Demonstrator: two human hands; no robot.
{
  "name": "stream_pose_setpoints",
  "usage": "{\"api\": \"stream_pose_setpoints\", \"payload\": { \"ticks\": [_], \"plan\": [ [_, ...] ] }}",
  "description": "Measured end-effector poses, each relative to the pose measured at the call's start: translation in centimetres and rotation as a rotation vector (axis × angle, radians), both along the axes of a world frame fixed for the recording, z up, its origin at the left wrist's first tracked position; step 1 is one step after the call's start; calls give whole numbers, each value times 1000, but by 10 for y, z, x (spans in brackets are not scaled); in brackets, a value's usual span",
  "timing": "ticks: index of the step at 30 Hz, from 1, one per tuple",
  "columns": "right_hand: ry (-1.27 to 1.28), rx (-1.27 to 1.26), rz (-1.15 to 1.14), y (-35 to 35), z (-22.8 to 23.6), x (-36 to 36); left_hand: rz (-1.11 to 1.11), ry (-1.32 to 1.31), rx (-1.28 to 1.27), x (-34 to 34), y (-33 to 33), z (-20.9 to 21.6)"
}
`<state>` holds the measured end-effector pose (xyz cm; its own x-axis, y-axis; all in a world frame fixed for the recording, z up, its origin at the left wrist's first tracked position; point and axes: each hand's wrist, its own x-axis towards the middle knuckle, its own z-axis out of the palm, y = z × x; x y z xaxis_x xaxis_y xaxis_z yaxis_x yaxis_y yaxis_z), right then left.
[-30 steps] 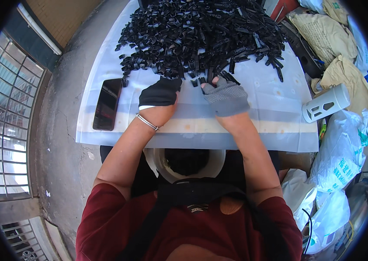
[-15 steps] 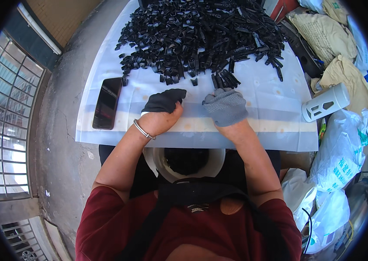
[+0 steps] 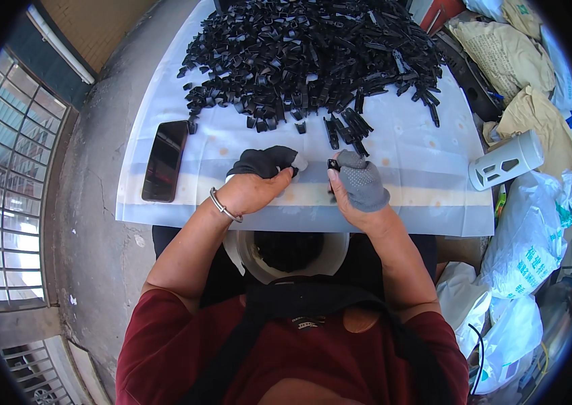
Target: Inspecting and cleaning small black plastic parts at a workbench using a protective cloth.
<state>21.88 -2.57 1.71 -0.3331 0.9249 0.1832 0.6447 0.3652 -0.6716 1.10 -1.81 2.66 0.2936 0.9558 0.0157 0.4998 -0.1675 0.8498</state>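
My right hand (image 3: 359, 183), in a grey dotted fingerless-thumb glove, pinches a narrow black plastic piece (image 3: 332, 165) between thumb and fingers. Opposite it, my left hand (image 3: 264, 173), in a dark glove with a bare thumb, is closed with thumb against fingers. A dark spot shows at its fingertips, too small to name. The two hands are apart, above the near part of the table. Just beyond the right hand lie several loose long black plastic pieces (image 3: 348, 128). Behind them spreads a large heap of black plastic parts (image 3: 286, 61), short curved ones and longer ones.
A phone (image 3: 165, 162) lies at the left of the white-covered table (image 3: 232, 214). At the right edge rests a pale cylinder with cutouts (image 3: 506, 160). Below the table edge, a pale bucket (image 3: 340, 253) holds dark contents. Sacks and plastic bags (image 3: 526, 236) crowd the right side.
My right hand has drawn back slightly from the loose long pieces and turned, a black piece now showing in its pinch. Those pieces have shifted apart. My left hand has turned, its fingertips now facing right.
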Motion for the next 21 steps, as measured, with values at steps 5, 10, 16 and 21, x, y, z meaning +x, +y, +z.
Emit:
{"api": "stream_pose_setpoints", "payload": {
  "ticks": [5,10,16,21],
  "plan": [
    [211,161,21,-8,6,-9,37,80,164,3,-3,-4],
    [-76,200,221,-3,4,-6,-90,3,-46,2,-8,11],
    [-73,363,328,-14,15,-13,-273,-144,-59,-5,-5,10],
    [-170,409,195,-15,14,-18,-188,-300,-218,1,-11,16]
  ]
}}
